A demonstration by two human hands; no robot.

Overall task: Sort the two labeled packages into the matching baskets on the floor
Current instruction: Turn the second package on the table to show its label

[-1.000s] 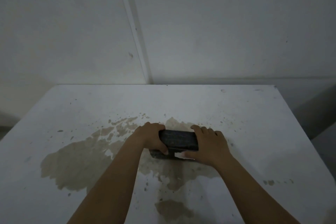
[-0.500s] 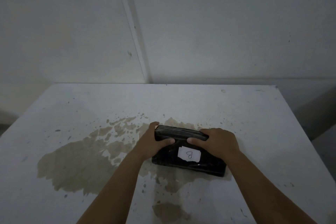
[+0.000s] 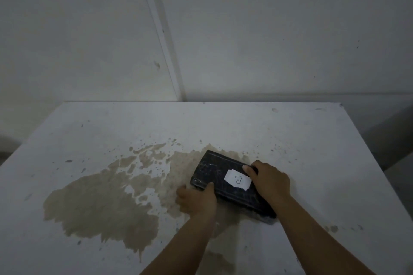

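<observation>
A black plastic-wrapped package [image 3: 220, 174] lies flat on the white table [image 3: 290, 140], turned at an angle. On its top is a white paper label [image 3: 237, 179] with a handwritten "B". My left hand [image 3: 196, 198] grips the package's near left corner, thumb on top. My right hand [image 3: 270, 182] holds its right edge beside the label, fingers curled over the far side. The package's lower right end is partly hidden by my right forearm. No second package and no baskets are in view.
A large tan stain [image 3: 100, 203] spreads over the table's middle and left. White wall panels [image 3: 268, 29] stand right behind the table. The table's right edge drops to dark floor [image 3: 400, 174].
The package went from being held on edge to lying flat with its label up, and has turned clockwise. My left hand moved from its far edge to its near left corner.
</observation>
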